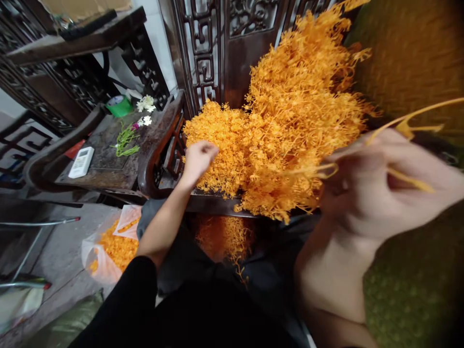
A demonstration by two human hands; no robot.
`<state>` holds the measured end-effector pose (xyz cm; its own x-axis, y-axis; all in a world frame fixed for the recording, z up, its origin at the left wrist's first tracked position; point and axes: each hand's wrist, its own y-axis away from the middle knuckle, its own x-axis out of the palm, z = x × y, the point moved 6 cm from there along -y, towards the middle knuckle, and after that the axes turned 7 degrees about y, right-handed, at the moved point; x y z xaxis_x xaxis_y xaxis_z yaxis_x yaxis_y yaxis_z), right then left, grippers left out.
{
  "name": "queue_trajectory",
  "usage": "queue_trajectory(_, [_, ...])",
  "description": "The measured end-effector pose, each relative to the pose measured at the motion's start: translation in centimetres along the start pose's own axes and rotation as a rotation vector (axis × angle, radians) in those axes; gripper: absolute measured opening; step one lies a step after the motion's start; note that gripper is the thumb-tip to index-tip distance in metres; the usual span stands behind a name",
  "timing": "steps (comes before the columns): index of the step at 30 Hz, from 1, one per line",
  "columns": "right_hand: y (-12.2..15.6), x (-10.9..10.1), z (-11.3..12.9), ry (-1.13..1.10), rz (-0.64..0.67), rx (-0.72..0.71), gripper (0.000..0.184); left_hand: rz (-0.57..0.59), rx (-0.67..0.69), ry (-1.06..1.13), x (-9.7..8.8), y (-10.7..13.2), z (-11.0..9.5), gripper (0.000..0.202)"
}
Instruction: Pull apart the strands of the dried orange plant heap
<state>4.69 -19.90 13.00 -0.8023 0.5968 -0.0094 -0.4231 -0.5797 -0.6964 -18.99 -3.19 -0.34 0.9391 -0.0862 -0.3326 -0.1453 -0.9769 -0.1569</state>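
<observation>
A large heap of orange, thread-like plant sprigs [300, 96] lies on a dark wooden seat in front of me. Against its left side sits a lower mound of small orange flower-like pieces [226, 150]. My left hand [198, 162] hovers at this mound's left edge with its fingers pinched together; anything between them is too small to make out. Close to the camera on the right, my right hand [377, 188] is closed around a thin orange sprig [416, 121], whose stems stick out between the fingers. Motion blurs this hand.
Left of me, a dark wooden armchair [108, 174] holds a white remote control [81, 162], green tape [119, 106], green stems [126, 140] and white flowers [145, 103]. A plastic bag [97, 263] with orange pieces stands on the floor. Carved wooden panels [203, 48] rise behind the heap.
</observation>
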Motion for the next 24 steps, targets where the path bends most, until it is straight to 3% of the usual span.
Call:
queue_trajectory(1, [-0.4,-0.9,-0.2,-0.014,-0.120,-0.014,0.027,0.269,-0.075,-0.195,1.8,1.3,2.0,0.003])
queue_trajectory(2, [-0.6,-1.5,-0.5,-0.035,-0.218,-0.037,0.028,0.387,-0.115,-0.257,2.8,2.8,3.7,0.011])
queue_trajectory(4, [-1.0,-1.6,-1.4,-0.053,-0.261,-0.017,0.027,0.468,-0.147,-0.335,4.5,5.8,6.2,0.025])
queue_trajectory(6, [-1.1,-1.3,-1.9,-0.074,-0.259,0.006,0.027,0.479,-0.153,-0.401,5.8,7.6,7.8,0.025])
queue_trajectory(9, [-0.7,-0.8,-1.8,-0.132,-0.208,0.015,0.033,0.433,-0.165,-0.526,6.6,7.9,8.7,0.016])
queue_trajectory(11, [-0.3,-0.6,-1.7,-0.158,-0.175,0.029,0.033,0.370,-0.176,-0.643,6.2,7.1,8.7,0.009])
queue_trajectory(14, [-0.1,-0.4,-2.2,-0.186,-0.109,0.125,0.028,0.330,-0.184,-0.751,4.8,6.0,7.9,0.016])
queue_trajectory(18, [-0.1,1.9,-4.3,-0.437,0.151,0.481,0.040,0.434,-0.143,-0.696,2.9,5.0,4.4,0.013])
queue_trajectory(21, [0.2,3.9,-5.3,-0.525,0.329,0.643,0.065,0.446,-0.029,-0.530,1.9,4.5,-1.7,0.031])
queue_trajectory(24, [0.3,5.4,-5.4,-0.478,0.426,0.588,0.078,0.529,0.107,0.107,2.6,5.1,-9.0,0.049])
